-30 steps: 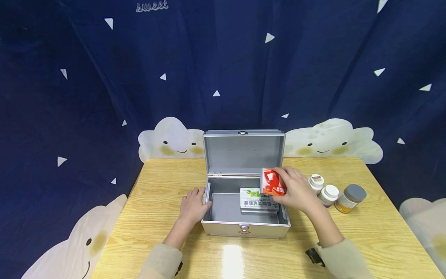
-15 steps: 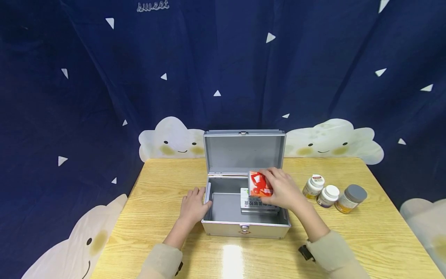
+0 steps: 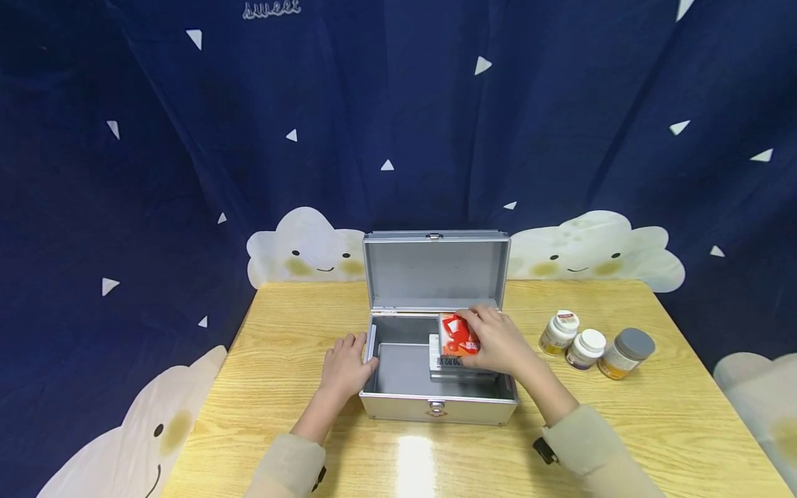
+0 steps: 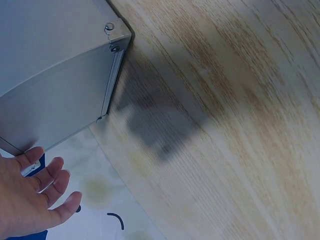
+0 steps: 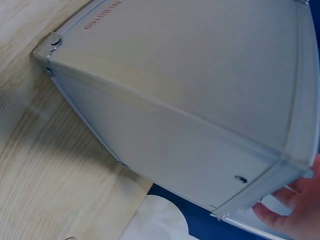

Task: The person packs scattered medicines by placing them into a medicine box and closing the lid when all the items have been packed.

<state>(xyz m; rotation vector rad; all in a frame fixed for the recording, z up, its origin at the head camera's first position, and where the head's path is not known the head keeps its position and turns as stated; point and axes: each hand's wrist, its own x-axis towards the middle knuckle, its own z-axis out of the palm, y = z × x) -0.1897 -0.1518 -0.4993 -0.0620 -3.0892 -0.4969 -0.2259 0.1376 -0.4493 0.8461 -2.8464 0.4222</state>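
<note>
My right hand (image 3: 497, 343) holds a red and white medicine box (image 3: 457, 335) over the right half of an open silver metal case (image 3: 398, 408). Below that box, inside the case, lies a white medicine box with dark lettering (image 3: 463, 375), partly covered in this view. On the case's left rim rests my left hand (image 3: 347, 370), its thumb over the edge and its fingers outside. The left wrist view shows those fingers (image 4: 55, 187) loosely bent beside the case wall. In the right wrist view, the case's side (image 5: 165, 135) hides what the right hand (image 5: 300, 205) holds.
Right of the case, three medicine bottles stand on the wooden table (image 3: 299, 311): two with white caps, one a yellow-labelled bottle (image 3: 556, 339), the other a smaller bottle (image 3: 585, 349), and a grey-capped bottle (image 3: 623, 356). The case's lid (image 3: 436, 273) stands raised at the back, before a dark blue curtain.
My right hand has carried the red and white box left and slightly lower, from the case's right edge to over the white box. The left hand has stayed on the rim.
</note>
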